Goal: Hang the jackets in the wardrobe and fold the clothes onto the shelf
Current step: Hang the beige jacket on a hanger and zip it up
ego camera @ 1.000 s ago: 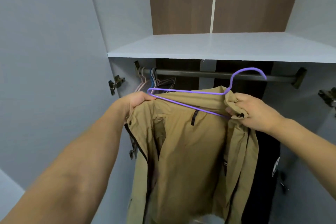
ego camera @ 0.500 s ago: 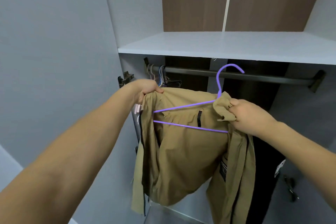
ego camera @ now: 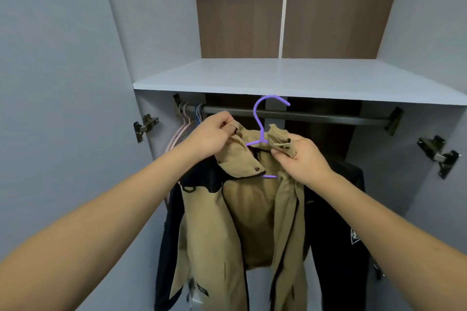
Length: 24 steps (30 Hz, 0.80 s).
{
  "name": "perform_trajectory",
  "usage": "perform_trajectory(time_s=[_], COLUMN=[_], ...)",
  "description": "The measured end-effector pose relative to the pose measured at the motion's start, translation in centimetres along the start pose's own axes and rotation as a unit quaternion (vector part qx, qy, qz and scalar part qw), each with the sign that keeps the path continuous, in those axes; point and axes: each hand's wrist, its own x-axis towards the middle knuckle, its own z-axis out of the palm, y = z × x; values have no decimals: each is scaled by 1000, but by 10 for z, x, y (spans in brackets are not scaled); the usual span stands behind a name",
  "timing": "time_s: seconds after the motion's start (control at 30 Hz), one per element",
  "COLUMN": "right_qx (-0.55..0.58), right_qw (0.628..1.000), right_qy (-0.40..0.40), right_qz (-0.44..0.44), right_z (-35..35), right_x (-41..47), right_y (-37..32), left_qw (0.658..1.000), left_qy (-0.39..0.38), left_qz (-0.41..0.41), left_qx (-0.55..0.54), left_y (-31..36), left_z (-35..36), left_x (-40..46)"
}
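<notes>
A tan jacket (ego camera: pixel 247 212) with black trim hangs on a purple hanger (ego camera: pixel 260 118), whose hook sits at the dark rail (ego camera: pixel 316 116) under the white shelf (ego camera: pixel 290 76). My left hand (ego camera: pixel 209 134) pinches the left side of the collar. My right hand (ego camera: pixel 300 156) pinches the right collar flap with its snap button. Most of the hanger is hidden inside the jacket.
A black jacket (ego camera: pixel 338 230) hangs to the right, behind the tan one. Several spare hangers (ego camera: pixel 187 118) bunch at the rail's left end. Door hinges (ego camera: pixel 145 125) stick out on the left wall and hinges (ego camera: pixel 439 155) on the right wall.
The hanger went from tilted flat to upright, and its hook rose to the rail. Both hands shifted from the jacket's shoulders inward to the collar.
</notes>
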Motion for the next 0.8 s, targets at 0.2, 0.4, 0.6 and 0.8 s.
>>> perform_trajectory(time_s=[0.2,0.4,0.6,0.8], right_qx=[19,-17,-172,-35], right_qw=[999,997,980,978], right_qy=[-31,-77,-94,-172], right_qz=[2,-15,16,108], right_z=[32,77,106,122], right_x=[31,78,114,157], right_y=[0,1,15,31], left_qw=[989,987,978,967], left_qy=[21,146,149,190], left_qz=[50,-55,-146,-171], left_qx=[138,33,1,-2], left_y=[-40,-82,-102,-118], left_z=[8,29,44,58], left_x=[-1,4,43,102])
